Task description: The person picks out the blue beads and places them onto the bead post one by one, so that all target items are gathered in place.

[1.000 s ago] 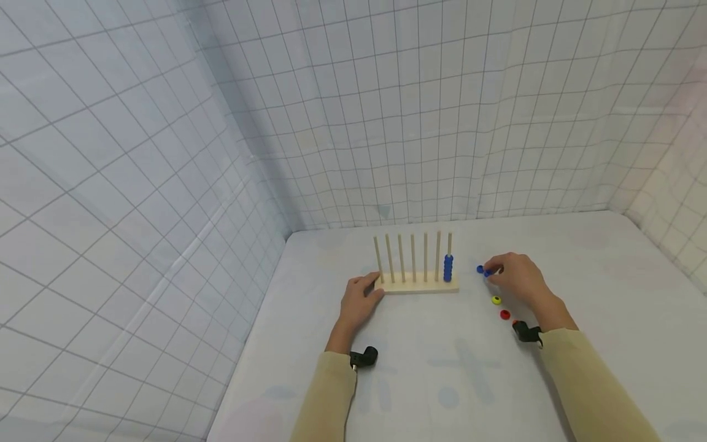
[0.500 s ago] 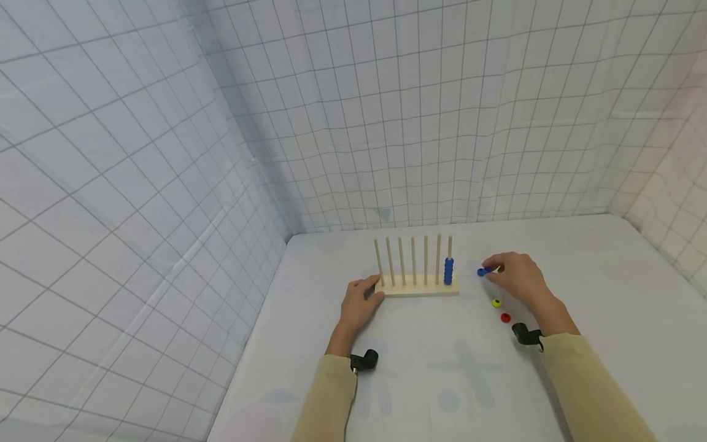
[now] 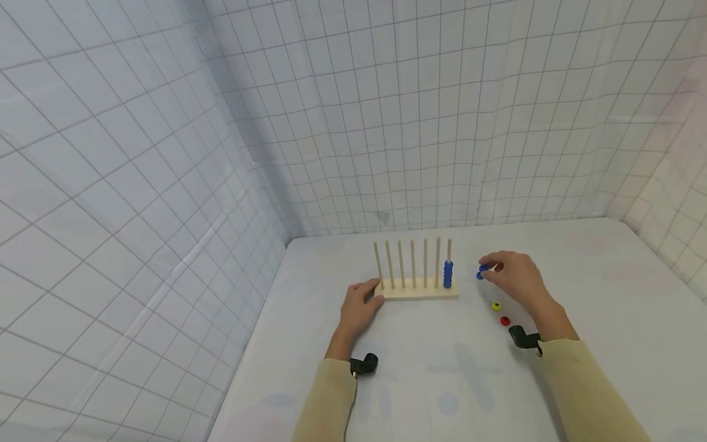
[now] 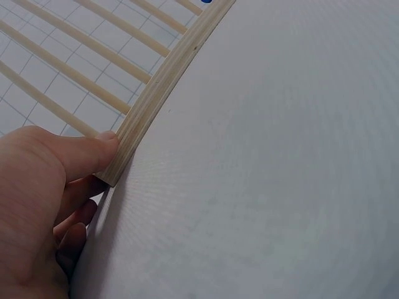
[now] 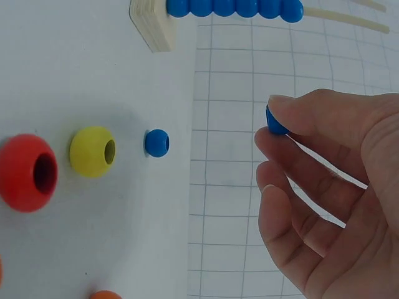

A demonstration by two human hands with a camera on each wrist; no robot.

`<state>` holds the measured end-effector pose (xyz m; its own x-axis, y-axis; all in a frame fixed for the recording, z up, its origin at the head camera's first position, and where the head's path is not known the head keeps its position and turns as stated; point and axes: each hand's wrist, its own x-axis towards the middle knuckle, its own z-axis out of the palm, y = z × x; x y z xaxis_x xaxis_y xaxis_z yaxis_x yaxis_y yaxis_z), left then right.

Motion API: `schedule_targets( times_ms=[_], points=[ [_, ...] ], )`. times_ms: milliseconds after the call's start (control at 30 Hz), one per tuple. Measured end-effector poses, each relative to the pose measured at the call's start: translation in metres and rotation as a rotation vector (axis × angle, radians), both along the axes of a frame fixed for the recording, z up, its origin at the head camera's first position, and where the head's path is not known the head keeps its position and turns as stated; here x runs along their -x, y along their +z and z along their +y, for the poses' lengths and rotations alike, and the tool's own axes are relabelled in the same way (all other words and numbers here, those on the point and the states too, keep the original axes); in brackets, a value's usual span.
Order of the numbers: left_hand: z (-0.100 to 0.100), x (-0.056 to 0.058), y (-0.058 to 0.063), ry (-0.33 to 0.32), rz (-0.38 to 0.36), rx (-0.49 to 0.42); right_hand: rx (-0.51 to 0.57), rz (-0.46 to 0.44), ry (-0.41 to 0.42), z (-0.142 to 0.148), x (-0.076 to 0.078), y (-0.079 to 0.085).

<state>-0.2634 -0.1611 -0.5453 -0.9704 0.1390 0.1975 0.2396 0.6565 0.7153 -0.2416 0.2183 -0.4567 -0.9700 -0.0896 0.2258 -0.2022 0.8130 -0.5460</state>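
Note:
A wooden bead abacus (image 3: 418, 293) with a row of upright pegs stands on the table. Blue beads (image 3: 447, 275) are stacked on its rightmost peg, whose top is bare. My left hand (image 3: 358, 309) holds the left end of the base, thumb on the near side, as the left wrist view shows. Between thumb and forefinger my right hand (image 3: 518, 281) pinches a blue bead (image 5: 274, 123), raised off the table to the right of the abacus. Below it lies another blue bead (image 5: 157, 143).
Nearer me on the table are a yellow bead (image 5: 87, 151) and a red bead (image 5: 19, 177). An orange bead (image 5: 105, 295) shows at the bottom of the right wrist view. Grid-patterned cloth walls (image 3: 397, 135) enclose the back and sides.
My right hand has taken the blue bead up and slightly left, over the other blue bead. My left hand keeps its place on the base. The head view has tilted slightly up.

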Motion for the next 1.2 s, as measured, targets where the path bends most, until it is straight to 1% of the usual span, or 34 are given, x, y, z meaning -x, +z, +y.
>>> schedule_targets(
  times_ms=[267, 533, 667, 867, 1033, 1200],
  points=[
    [-0.001, -0.001, 0.0, -0.007, 0.019, -0.009, 0.032, 0.053, -0.018, -0.004, -0.003, 0.005],
    [0.0, 0.001, -0.001, -0.001, 0.004, 0.004, 0.061, 0.088, -0.059, -0.013, -0.007, 0.013],
    [0.0, 0.001, 0.0, -0.005, 0.007, 0.01, 0.084, 0.124, -0.053, -0.016, -0.009, 0.017],
    [0.001, -0.001, 0.003, -0.003, 0.003, 0.001, 0.088, 0.177, -0.043, -0.021, -0.007, 0.02],
    [0.001, -0.001, 0.004, -0.006, 0.0, -0.005, 0.102, 0.182, -0.049, -0.027, -0.007, 0.026],
    [0.001, -0.001, 0.003, -0.011, 0.012, -0.003, 0.125, 0.195, -0.032, -0.032, -0.007, 0.03]
  ],
)
